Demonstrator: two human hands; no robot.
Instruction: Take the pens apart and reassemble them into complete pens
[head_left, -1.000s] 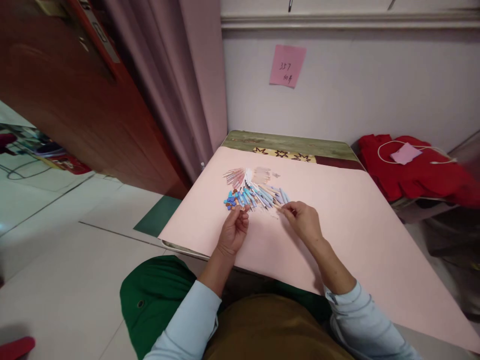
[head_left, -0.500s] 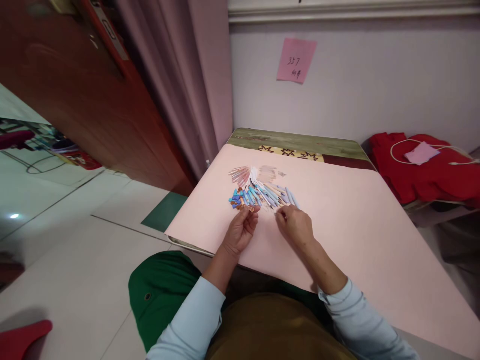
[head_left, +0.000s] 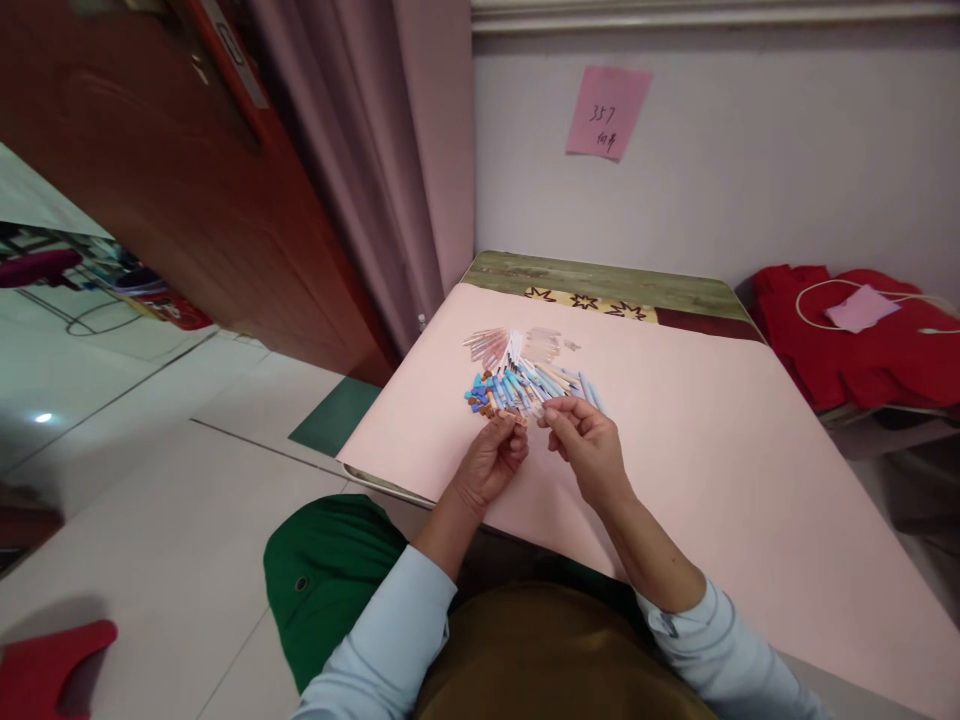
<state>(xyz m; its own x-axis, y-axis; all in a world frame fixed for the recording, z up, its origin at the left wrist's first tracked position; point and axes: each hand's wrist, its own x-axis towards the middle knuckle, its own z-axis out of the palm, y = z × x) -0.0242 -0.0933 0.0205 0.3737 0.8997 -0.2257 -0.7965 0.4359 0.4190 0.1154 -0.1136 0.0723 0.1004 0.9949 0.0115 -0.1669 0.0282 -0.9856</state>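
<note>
It looks like a plain indoor room, though home or small workroom I can't tell. A mauve curtain [head_left: 427, 150] hangs beside a reddish-brown wooden door [head_left: 187, 180] over pale floor tiles [head_left: 165, 540]; pink sheeting [head_left: 712, 450] covers a table [head_left: 675, 288], and a handwritten note [head_left: 609, 112] marks the wall [head_left: 765, 150].

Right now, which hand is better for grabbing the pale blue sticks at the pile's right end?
Probably the right hand: it is closer to those sticks. The left hand is nearer the blue bits at the other end. Both seem to pinch something small.
</note>
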